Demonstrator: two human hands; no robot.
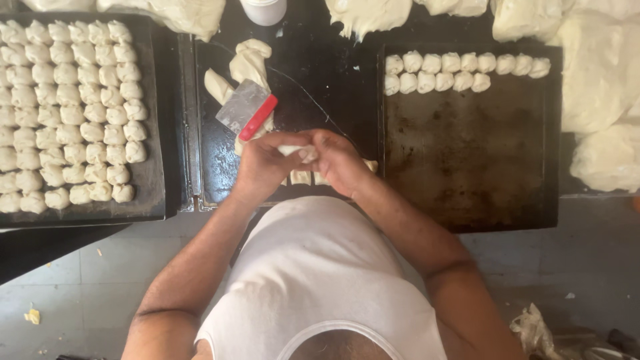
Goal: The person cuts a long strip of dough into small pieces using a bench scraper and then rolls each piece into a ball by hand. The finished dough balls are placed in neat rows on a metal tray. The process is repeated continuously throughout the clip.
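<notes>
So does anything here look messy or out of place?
Little stands out. The dough scraper lies tilted across the dough rope, and scraps dot the floor. Both trays' dough balls sit in tidy rows.

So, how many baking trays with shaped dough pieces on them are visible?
2: a nearly full tray at the left, and a tray at the right holding only two rows along its far edge.

Three dark trays (467,200), one red-handled scraper (248,110), one white cup (264,10), two hands (267,163).
</notes>
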